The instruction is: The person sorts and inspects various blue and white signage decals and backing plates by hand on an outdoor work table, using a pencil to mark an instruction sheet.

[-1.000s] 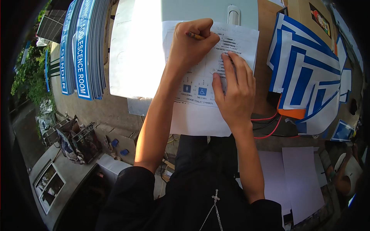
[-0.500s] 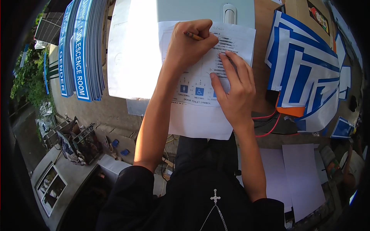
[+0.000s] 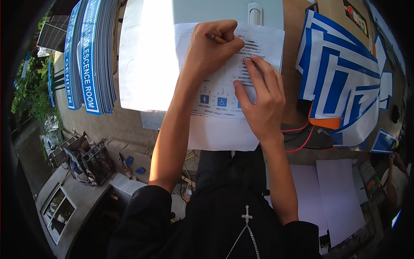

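Note:
A printed white sheet (image 3: 217, 129) with a list of labels and blue door-symbol icons lies on the work surface in front of me. My left hand (image 3: 212, 47) is closed around a pencil (image 3: 215, 39), its tip on the printed list near the sheet's top. My right hand (image 3: 258, 101) lies flat on the sheet just below, fingers spread over the list, holding the paper down.
A big white board (image 3: 144, 64) lies under the sheet. Blue signs lettered "ADOLESCENCE ROOM" (image 3: 88, 56) stand stacked at the left. Blue-and-white cut vinyl pieces (image 3: 340, 77) pile at the right, over red and black wires (image 3: 302, 138). Blank white sheets (image 3: 336, 194) lie at lower right.
The view has drifted slightly, so the sheet and both hands sit a little further left and up. The hands keep their places on the paper.

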`<state>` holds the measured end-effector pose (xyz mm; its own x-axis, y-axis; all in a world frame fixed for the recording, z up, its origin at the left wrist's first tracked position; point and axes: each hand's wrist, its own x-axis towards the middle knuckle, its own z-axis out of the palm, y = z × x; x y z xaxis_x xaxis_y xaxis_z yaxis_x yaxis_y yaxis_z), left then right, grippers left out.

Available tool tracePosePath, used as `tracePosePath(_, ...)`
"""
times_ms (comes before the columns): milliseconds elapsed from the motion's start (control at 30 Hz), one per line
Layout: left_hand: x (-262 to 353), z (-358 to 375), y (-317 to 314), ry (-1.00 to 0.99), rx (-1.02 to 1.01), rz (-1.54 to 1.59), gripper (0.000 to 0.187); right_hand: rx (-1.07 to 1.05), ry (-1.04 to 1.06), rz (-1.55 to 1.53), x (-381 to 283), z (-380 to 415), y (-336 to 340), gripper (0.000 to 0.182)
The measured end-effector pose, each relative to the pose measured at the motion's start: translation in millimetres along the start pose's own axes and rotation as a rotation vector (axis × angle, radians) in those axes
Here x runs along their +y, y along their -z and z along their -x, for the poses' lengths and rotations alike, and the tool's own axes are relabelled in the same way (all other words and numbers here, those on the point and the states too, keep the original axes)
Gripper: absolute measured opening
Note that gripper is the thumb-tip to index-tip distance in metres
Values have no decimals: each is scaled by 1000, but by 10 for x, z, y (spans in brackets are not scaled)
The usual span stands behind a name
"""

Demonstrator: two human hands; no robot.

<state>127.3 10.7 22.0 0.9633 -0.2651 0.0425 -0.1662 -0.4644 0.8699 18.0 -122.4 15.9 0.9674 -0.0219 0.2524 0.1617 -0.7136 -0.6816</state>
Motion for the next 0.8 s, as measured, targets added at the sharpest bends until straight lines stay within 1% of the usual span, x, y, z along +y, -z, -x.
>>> tracePosePath(67,-19,0,0,-21,29,17,32,-1,-3,-4,-2,5,-2,43)
tracePosePath(167,-110,15,32,-11,110,159,31,-2,-9,-15,2,10,-11,42)
tracePosePath(267,-66,14,16,-25,100,23,31,-1,-9,-16,5,13,-6,42)
tracePosePath(367,-63,10,3,-13,105,-17,31,3,-5,-16,0,7,1,42)
tracePosePath(467,-55,-7,26,-45,49,-44,31,3,-11,-21,1,1,0,42)
tracePosePath(567,-36,11,-4,-19,97,-36,31,3,-8,-19,-5,3,11,41)
tracePosePath(667,-46,-6,6,-14,44,-17,31,7,-8,-25,1,0,11,41)
tracePosePath(800,-10,8,-6,-2,43,-27,31,6,-12,-32,4,-1,4,42)
